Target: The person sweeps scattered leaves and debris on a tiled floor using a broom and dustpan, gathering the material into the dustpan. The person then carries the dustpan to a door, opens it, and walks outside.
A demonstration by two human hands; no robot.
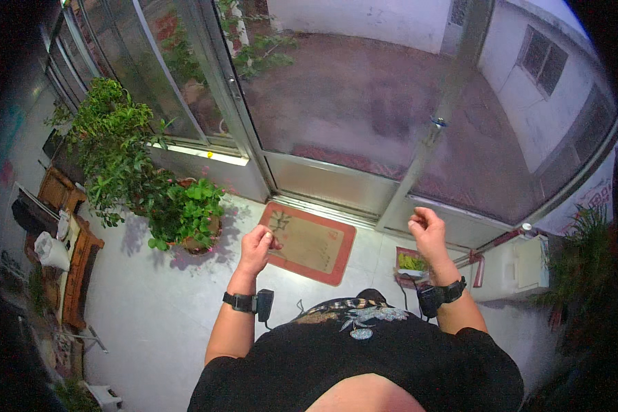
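Observation:
My left hand (257, 248) is raised in a loose fist in front of my body, with nothing visible in it. In the view it overlaps the left edge of a red-bordered doormat (309, 243) on the floor. My right hand (428, 230) is held up on the other side, fingers curled in, and no object shows in it. Behind it in the picture is the lower panel of a glazed metal-framed door (329, 186). Each wrist wears a black strap with a box-shaped device, the left one (244, 302) and the right one (440, 297), with thin cables.
Potted plants (195, 211) stand left of the doormat, below the windows. Carved wooden furniture (80, 278) with a white bag (51, 251) lines the far left. To the right are a tray of green leaves (411, 261), a white cabinet (504, 268) and a spiky plant (577, 252).

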